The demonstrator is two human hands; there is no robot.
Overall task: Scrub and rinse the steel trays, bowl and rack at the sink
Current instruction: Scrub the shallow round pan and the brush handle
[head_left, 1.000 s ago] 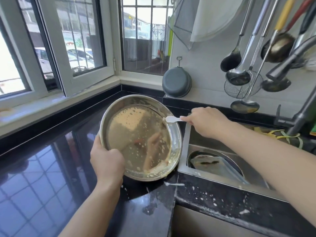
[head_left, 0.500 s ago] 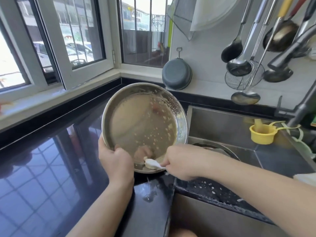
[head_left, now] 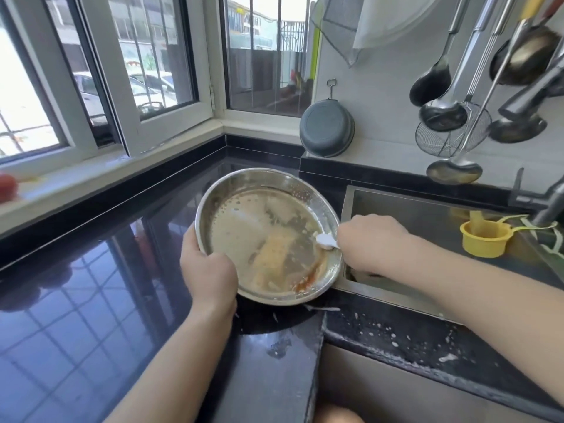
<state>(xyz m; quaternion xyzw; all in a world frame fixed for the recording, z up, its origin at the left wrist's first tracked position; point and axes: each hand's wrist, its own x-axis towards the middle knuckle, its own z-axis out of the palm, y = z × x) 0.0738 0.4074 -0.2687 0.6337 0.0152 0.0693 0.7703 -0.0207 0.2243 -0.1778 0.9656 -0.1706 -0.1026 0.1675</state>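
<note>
A round steel tray is tilted toward me over the black counter, just left of the sink. Soap flecks and an orange smear near its lower right rim show inside it. My left hand grips the tray's lower left rim. My right hand holds a small white scrubber pressed against the tray's right inner rim. The bowl and rack are not in view.
A yellow cup sits in the sink under the tap. Ladles and a wire skimmer hang on the wall at right; a grey lid hangs by the window. The glossy black counter stretches left; soap splatter dots the sink's front edge.
My right hand swept the scrubber from the tray's bottom rim up to its right rim. The tray has tipped flatter and lower. My left hand kept its grip on the lower left rim.
</note>
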